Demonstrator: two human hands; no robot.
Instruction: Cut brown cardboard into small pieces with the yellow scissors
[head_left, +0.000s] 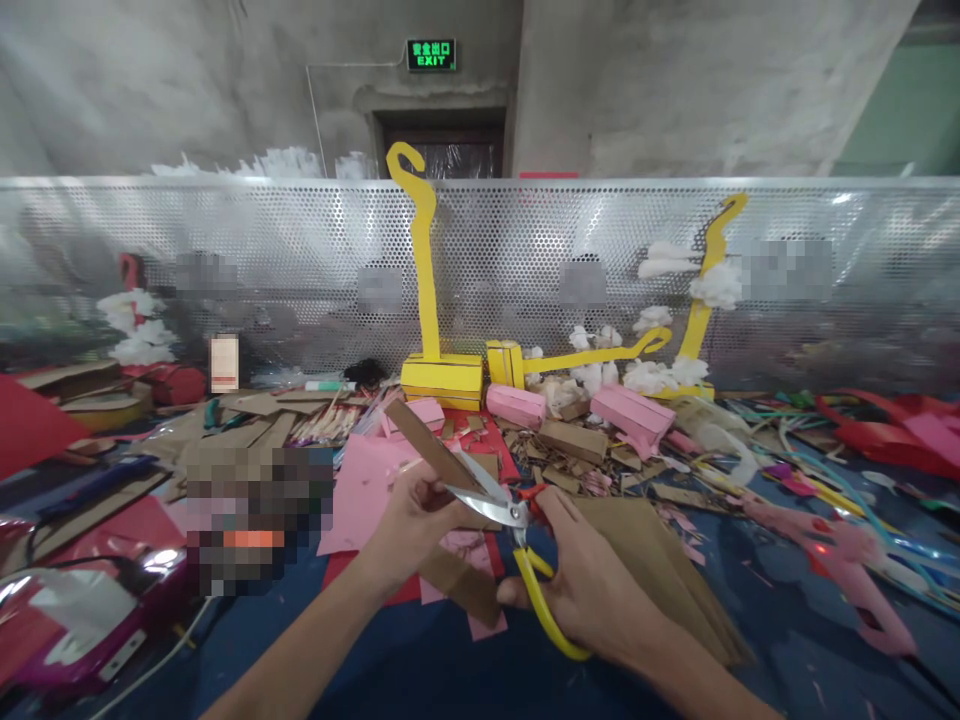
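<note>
My left hand [420,515] pinches a narrow brown cardboard strip [429,445], which tilts up toward the left. In my right hand [577,560] are scissors [541,610] with yellow handles, their blades parted and pointing up left beside the strip. Below the hands, another cardboard strip [461,583] lies over pink and red paper [367,490]. Right of my right hand rests a stack of brown cardboard sheets [660,570]. Beyond the hands stands a yellow hooked shape on a yellow base [442,378].
A pink glue gun [847,555] lies at the right, near red ribbon-like material [885,430]. Pink rolls [516,405] and cardboard scraps fill the middle. At lower left is a purple box [90,630] with a cable. A perforated metal panel [510,240] stands behind.
</note>
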